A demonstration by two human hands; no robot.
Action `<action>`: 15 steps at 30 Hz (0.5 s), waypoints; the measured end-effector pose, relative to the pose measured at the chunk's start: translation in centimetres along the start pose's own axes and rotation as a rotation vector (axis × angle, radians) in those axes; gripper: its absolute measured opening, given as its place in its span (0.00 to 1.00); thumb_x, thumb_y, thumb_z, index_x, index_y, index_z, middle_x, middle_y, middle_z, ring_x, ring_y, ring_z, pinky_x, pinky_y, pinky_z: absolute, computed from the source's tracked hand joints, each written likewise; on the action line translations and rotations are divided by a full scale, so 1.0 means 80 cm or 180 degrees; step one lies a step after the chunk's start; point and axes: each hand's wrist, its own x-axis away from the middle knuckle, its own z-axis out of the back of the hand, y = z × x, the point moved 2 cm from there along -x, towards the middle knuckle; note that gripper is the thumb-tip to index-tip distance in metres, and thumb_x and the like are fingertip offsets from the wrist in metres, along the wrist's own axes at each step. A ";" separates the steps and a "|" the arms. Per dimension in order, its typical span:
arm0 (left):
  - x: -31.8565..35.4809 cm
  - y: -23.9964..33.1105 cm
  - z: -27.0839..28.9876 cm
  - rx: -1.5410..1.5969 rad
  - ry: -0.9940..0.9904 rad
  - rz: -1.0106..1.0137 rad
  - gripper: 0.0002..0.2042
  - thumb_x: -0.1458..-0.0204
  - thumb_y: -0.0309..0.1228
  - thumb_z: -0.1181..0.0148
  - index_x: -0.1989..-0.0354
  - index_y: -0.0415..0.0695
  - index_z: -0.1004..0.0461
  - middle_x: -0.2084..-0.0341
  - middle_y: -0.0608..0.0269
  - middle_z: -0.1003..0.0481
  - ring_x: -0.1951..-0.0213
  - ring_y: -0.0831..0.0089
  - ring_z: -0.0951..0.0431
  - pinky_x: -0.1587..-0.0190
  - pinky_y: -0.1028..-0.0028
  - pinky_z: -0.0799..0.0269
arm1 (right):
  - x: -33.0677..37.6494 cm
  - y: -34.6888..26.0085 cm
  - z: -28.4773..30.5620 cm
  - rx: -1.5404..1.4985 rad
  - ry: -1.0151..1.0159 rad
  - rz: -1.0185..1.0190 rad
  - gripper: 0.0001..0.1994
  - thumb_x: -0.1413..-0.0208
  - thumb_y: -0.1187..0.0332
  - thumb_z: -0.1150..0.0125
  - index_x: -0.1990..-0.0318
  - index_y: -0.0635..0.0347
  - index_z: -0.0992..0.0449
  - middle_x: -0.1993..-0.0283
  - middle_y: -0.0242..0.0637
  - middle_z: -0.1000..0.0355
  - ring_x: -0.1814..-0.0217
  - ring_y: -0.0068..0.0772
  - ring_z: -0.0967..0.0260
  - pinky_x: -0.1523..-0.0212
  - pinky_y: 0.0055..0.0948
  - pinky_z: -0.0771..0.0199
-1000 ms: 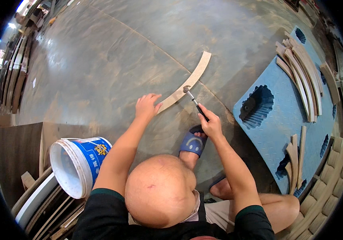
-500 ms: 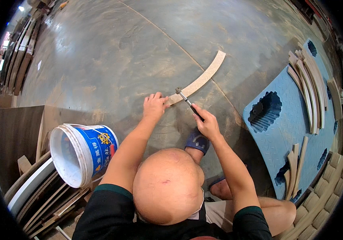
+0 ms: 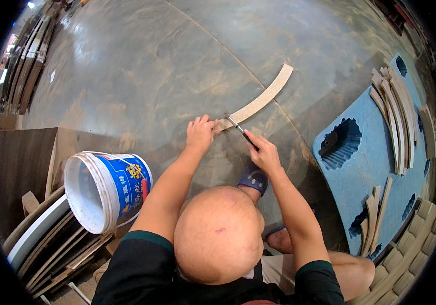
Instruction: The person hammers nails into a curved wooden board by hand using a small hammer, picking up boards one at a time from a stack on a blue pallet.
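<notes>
The right hand (image 3: 266, 153) is closed around a hammer (image 3: 238, 128). The left hand (image 3: 200, 133) touches the near end of a curved wooden strip (image 3: 261, 104); any pinch cannot be told. The strip lies on the floor (image 3: 142, 66), crossing its joint line (image 3: 237, 59). Tapping seems underway; another blow calls for clear fingertips.

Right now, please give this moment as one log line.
left hand: at end of curved pale wooden strip | right hand: gripping black-handled metal hammer, head near strip

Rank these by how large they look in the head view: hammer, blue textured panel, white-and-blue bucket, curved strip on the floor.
1. Blue textured panel
2. White-and-blue bucket
3. Curved strip
4. Hammer
</notes>
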 end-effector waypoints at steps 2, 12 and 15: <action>-0.001 -0.005 -0.002 0.0079 0.0010 -0.0001 0.17 0.43 0.41 0.21 0.45 0.60 0.09 0.50 0.71 0.20 0.43 0.64 0.21 0.41 0.58 0.27 | 0.001 0.005 0.002 0.0171 -0.0108 -0.0047 0.27 0.33 0.68 0.28 0.27 0.35 0.18 0.63 0.46 0.21 0.62 0.57 0.19 0.60 0.50 0.19; -0.001 0.000 0.000 0.0037 0.0286 -0.0185 0.17 0.46 0.41 0.20 0.47 0.57 0.08 0.51 0.70 0.19 0.45 0.63 0.20 0.45 0.58 0.27 | 0.000 0.006 0.000 0.0026 -0.0087 -0.0116 0.27 0.33 0.68 0.29 0.27 0.37 0.18 0.61 0.49 0.18 0.59 0.58 0.18 0.57 0.50 0.18; -0.004 -0.001 0.000 -0.0037 0.0281 -0.0204 0.17 0.45 0.41 0.20 0.47 0.56 0.09 0.51 0.70 0.19 0.45 0.62 0.20 0.45 0.57 0.27 | -0.006 0.009 0.001 0.0003 -0.0068 -0.0048 0.26 0.33 0.68 0.30 0.28 0.37 0.17 0.59 0.49 0.17 0.57 0.58 0.17 0.56 0.51 0.17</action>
